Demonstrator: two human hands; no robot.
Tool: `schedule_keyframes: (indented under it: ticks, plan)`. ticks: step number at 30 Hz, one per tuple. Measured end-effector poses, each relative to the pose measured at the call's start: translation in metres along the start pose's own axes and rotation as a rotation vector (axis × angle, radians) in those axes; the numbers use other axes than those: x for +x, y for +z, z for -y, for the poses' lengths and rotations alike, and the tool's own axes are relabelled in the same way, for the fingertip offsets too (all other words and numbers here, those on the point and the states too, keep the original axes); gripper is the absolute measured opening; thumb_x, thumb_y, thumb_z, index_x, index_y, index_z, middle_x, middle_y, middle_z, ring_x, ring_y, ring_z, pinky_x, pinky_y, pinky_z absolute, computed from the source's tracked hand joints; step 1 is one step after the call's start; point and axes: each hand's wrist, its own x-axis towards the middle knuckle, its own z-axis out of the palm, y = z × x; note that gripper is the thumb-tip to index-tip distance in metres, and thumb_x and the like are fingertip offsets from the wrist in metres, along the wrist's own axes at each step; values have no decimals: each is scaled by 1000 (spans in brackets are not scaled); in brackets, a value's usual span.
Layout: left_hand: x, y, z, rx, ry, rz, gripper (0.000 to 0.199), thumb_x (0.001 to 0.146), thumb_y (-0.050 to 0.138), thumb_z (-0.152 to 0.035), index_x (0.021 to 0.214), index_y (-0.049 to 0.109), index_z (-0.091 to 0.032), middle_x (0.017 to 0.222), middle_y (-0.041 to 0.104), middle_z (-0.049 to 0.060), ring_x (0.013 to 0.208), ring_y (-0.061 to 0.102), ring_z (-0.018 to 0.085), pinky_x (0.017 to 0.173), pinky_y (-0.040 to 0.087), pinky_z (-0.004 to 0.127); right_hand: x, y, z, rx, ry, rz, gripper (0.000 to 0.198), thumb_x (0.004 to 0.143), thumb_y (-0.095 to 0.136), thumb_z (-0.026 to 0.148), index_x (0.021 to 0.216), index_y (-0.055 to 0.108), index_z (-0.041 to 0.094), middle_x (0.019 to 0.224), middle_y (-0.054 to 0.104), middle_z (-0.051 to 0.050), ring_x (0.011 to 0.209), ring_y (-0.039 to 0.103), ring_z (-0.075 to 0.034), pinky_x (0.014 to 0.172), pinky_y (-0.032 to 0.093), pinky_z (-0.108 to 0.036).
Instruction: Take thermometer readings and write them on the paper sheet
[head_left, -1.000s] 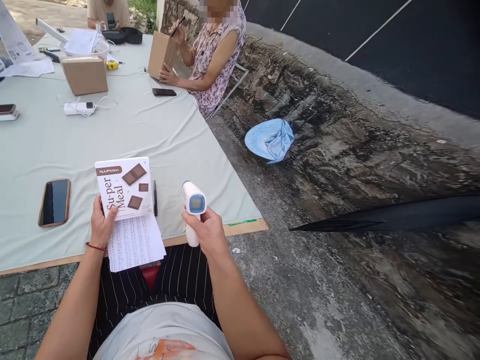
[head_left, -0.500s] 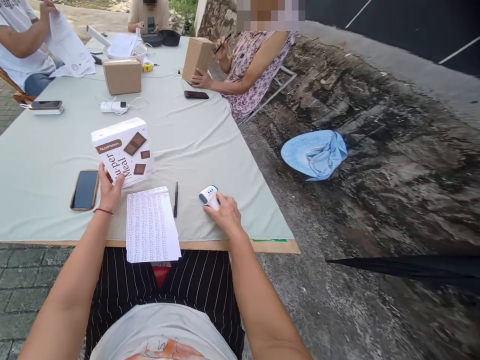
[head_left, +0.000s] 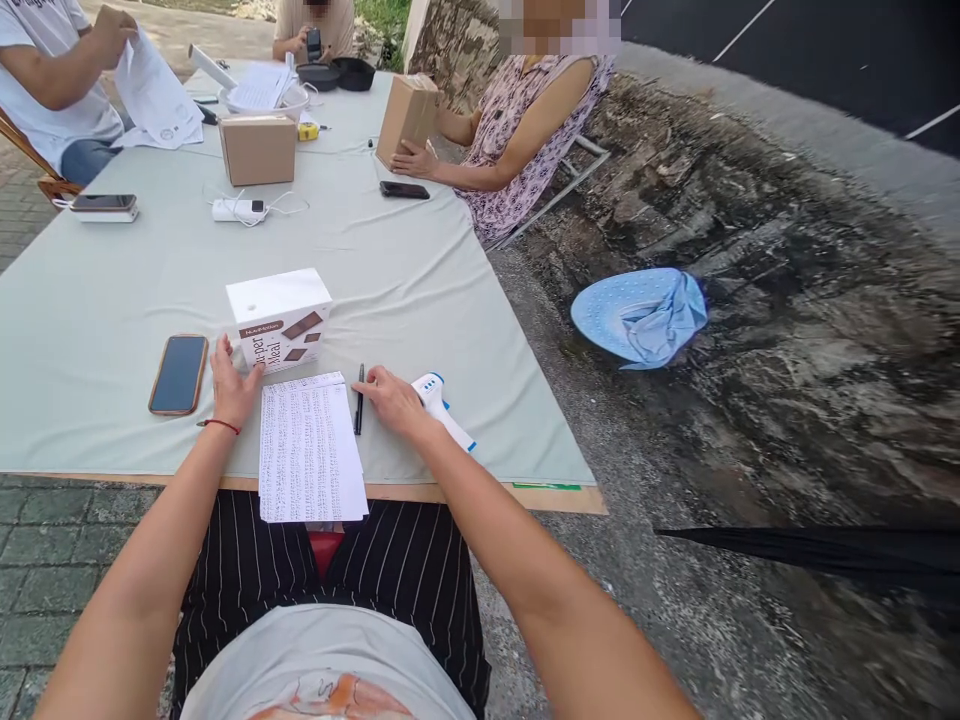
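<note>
A white carton (head_left: 281,290) with brown chocolate pictures stands upright on the table, beyond the sheets. My left hand (head_left: 234,385) is at its near lower left corner, fingers stretched along the side and thumb spread against the front. Several printed sheets (head_left: 309,450) covered in rows of figures lie in front of me, overhanging the table edge. Just right of them is a black pen (head_left: 358,415); the fingertips of my right hand (head_left: 391,395) close over its upper part. A white and blue infrared thermometer (head_left: 454,430) lies beside that hand, partly hidden by it.
A smartphone (head_left: 178,375) lies left of my left hand. Farther back are a cardboard box (head_left: 259,152), a white power bank (head_left: 238,210) with cable and a dark phone (head_left: 403,190). A person at the right holds another cardboard box (head_left: 409,115). A blue hat (head_left: 637,315) rests beyond the right edge.
The carton has gone from tilted to upright, and my left hand has loosened around it. My right hand has let go of the thermometer and moved left onto the pen.
</note>
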Motion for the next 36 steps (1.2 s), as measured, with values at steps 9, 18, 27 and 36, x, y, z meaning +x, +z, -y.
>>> schedule_keyframes:
  ticks: [9, 18, 27, 36]
  plan:
    - [-51, 13, -49, 239, 346, 349, 21, 89, 55, -27, 108, 63, -21, 113, 60, 11, 109, 58, 27, 98, 48, 49, 7, -26, -21, -292, -450, 139, 33, 96, 37, 4, 108, 67, 15, 101, 64, -13, 83, 50, -21, 72, 30, -33]
    - [-48, 41, -52, 389, 363, 683, 21, 86, 64, -28, 105, 70, -23, 127, 62, 11, 122, 53, 33, 105, 44, 55, 16, -37, -21, -300, -597, 249, 26, 91, 46, 4, 84, 68, 15, 92, 65, -12, 84, 49, -21, 72, 30, -33]
    - [-55, 42, -48, 416, 350, 658, 23, 88, 61, -29, 109, 69, -25, 128, 60, 11, 125, 51, 32, 107, 42, 56, -6, -40, -19, 141, -165, -158, 11, 77, 51, 16, 74, 61, 20, 77, 62, -7, 73, 51, -19, 66, 34, -31]
    - [-55, 42, -52, 433, 350, 667, 27, 87, 61, -29, 113, 67, -25, 127, 58, 11, 123, 51, 32, 108, 40, 54, 2, 11, 56, 1368, 524, -491, 27, 65, 58, 45, 79, 62, 22, 70, 64, 1, 65, 56, -17, 67, 47, -33]
